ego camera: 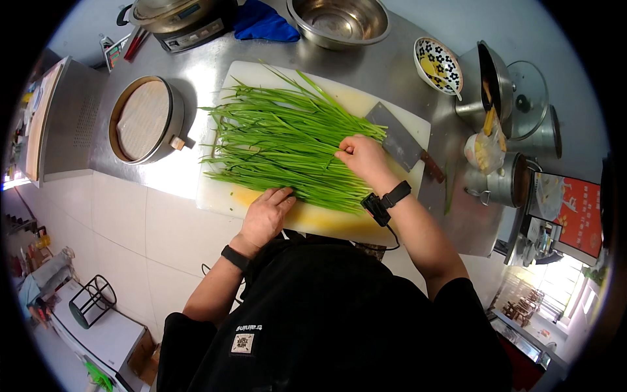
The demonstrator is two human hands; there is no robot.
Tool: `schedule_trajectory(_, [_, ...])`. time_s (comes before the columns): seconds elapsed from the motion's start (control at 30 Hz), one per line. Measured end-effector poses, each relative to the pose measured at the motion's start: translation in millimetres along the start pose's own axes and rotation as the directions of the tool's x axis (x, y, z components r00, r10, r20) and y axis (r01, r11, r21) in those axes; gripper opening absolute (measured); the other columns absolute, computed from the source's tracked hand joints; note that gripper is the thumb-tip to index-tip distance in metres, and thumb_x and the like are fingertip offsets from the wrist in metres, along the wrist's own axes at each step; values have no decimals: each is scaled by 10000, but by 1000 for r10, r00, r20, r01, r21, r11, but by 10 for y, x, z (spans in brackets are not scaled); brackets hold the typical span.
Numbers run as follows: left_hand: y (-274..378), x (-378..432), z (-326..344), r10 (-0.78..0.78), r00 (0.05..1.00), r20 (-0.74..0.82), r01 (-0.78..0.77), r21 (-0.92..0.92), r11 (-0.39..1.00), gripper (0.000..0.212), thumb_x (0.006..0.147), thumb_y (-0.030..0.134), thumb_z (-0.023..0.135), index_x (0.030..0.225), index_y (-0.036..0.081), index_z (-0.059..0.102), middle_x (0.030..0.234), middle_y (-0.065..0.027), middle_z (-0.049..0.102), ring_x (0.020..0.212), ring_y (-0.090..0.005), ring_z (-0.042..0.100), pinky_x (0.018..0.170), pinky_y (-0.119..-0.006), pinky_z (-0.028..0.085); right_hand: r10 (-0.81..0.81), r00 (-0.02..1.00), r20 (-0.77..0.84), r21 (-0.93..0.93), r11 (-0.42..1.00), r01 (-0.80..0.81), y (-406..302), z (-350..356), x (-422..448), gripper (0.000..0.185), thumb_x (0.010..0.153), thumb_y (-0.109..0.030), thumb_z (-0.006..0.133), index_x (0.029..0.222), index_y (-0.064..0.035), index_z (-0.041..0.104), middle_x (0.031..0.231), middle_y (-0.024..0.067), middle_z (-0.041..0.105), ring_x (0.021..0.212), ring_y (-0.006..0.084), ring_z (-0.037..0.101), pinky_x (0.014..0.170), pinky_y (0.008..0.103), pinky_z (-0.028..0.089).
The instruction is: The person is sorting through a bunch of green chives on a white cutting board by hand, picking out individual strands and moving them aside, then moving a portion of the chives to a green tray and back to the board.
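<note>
A wide layer of green garlic chives (289, 142) lies across a white plastic cutting board (313, 220), leaf tips towards the left and pale stem ends towards the right. My left hand (269, 210) rests at the near edge of the chives, its fingertips touching the leaves. Over the stems on the right is my right hand (360, 154), fingers curled and thumb near the index finger; whether it pinches a stem cannot be told. Just beyond that hand, a cleaver (399, 137) lies flat on the board's right side, its wooden handle pointing to the near right.
On the steel table (210, 68) stand a round sieve-like container (144, 122), an electric cooker (181, 24), a blue cloth (264, 22), a steel bowl (340, 22) and a patterned bowl with a spoon (438, 66). Several pots (504, 181) line the right side.
</note>
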State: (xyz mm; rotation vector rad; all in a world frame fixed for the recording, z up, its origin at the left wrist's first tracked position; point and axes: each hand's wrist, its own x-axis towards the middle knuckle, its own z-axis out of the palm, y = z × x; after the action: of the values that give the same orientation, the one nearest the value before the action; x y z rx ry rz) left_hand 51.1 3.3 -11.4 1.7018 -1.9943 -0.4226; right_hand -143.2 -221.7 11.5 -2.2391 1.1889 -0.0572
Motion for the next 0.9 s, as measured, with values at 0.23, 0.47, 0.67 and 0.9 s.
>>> schedule_trajectory(0.23, [2, 26, -45, -25, 999, 48, 26, -26, 999, 353, 765, 48, 606, 1109, 30, 682, 1232, -106, 634, 1088, -289, 594, 945, -383, 508, -39, 998, -46, -4, 999, 39, 43, -13, -6, 168, 813, -231, 767, 859, -79, 713, 851, 90, 654, 805, 302, 651, 688, 427, 510])
schedule_trajectory(0.47, [-25, 228, 45, 2, 1000, -15, -1, 61, 998, 373, 784, 58, 596, 1148, 13, 667, 1339, -159, 590, 1231, -337, 546, 1044, -428, 442, -29, 998, -58, 270, 962, 44, 223, 71, 50, 120, 844, -179, 727, 904, -76, 741, 850, 79, 692, 742, 220, 662, 685, 346, 520])
schedule_trajectory(0.67, [-45, 157, 63, 0, 1000, 17, -1, 37, 999, 355, 781, 61, 598, 1120, -4, 678, 1311, -156, 611, 1204, -329, 566, 1037, -427, 448, 168, 978, 120, 536, 819, -207, 500, 18, 170, 187, 901, -189, 697, 966, -16, 728, 821, 18, 705, 709, 87, 588, 672, 280, 495])
schedule_trajectory(0.9, [-47, 187, 59, -2, 1000, 15, 1, 40, 999, 332, 789, 67, 595, 1103, 4, 683, 1284, -146, 626, 1181, -324, 578, 1026, -426, 455, 278, 932, 230, 463, 812, -357, 401, -222, 188, 191, 910, -169, 682, 1001, -4, 714, 820, -2, 687, 714, 78, 592, 653, 256, 487])
